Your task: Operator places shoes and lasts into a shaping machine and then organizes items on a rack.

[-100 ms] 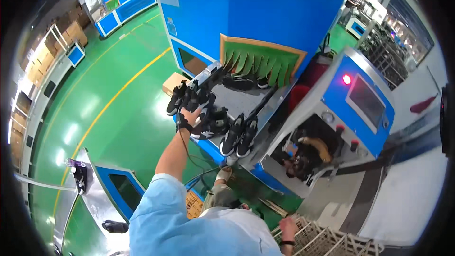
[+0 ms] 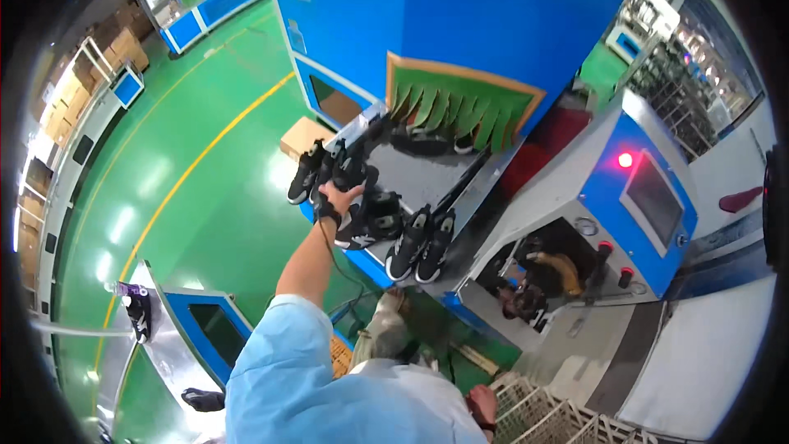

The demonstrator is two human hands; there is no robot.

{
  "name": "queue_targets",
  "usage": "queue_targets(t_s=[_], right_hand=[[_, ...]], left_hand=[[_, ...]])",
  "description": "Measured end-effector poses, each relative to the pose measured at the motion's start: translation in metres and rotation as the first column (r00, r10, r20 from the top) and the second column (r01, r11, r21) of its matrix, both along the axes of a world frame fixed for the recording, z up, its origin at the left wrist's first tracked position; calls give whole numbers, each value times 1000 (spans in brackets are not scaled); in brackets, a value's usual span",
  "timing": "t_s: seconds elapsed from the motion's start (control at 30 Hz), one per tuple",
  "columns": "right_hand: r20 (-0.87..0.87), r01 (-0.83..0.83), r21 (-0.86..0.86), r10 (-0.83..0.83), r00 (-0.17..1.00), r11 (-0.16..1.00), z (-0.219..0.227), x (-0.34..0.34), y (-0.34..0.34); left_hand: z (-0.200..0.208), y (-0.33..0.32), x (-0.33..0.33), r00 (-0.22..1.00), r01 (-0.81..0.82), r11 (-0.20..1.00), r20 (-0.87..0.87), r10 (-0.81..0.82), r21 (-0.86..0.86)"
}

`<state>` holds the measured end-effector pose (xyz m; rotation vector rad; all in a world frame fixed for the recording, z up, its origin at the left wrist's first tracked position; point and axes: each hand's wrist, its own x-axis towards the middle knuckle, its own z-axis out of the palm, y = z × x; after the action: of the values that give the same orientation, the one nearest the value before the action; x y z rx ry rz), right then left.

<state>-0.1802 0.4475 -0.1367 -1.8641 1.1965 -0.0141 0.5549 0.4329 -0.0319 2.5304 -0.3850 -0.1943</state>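
Observation:
My left hand (image 2: pixel 337 196) reaches out over a cluster of black sneakers with white soles at the near left corner of the conveyor table. Its thumb is spread away from the fingers, and it touches or hovers just at a black sneaker (image 2: pixel 352 171). Right beside it lies another sneaker (image 2: pixel 355 230) on its side. A pair of sneakers (image 2: pixel 405 248) stands upright to the right, toes toward me. My right hand (image 2: pixel 483 403) hangs low, beside a pale lattice rack (image 2: pixel 538 411); its fingers are too unclear to read.
Behind the table rises a blue machine (image 2: pixel 493 8) with a green strip curtain (image 2: pixel 460 107) over its opening. A control cabinet (image 2: pixel 592 173) with a lit red lamp stands at right. A metal bench (image 2: pixel 168 337) holding a sneaker (image 2: pixel 138 316) is at lower left. A cardboard box (image 2: pixel 304 138) sits beyond the table.
My view has shifted slightly. My left hand's thumb now points out to the right, farther from its fingers. My right hand has drawn a little left and down, closer to my body.

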Motion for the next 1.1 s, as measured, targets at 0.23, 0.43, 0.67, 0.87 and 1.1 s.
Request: queue_targets(t_s=[0.23,0.43,0.67,0.87,1.1], right_hand=[[-210,126,253,-72,975,959,120,174,-24],[445,39,523,-312,839,851,190,296,-75],[817,158,200,-254,518,967,273,373,-115],[799,340,62,-250,547,939,305,315,-118],[546,385,79,-363,755,919,245,193,-120]], left_hand=[[-20,12,-1,1000,30,953,11,-28,-302],[93,19,-93,718,-102,709,-545,-433,-698],[148,-27,-215,155,-144,597,-614,-774,-789],[163,-59,-275,449,417,649,-476,-756,-637],[129,-68,-333,97,968,136,-184,-978,-211]])
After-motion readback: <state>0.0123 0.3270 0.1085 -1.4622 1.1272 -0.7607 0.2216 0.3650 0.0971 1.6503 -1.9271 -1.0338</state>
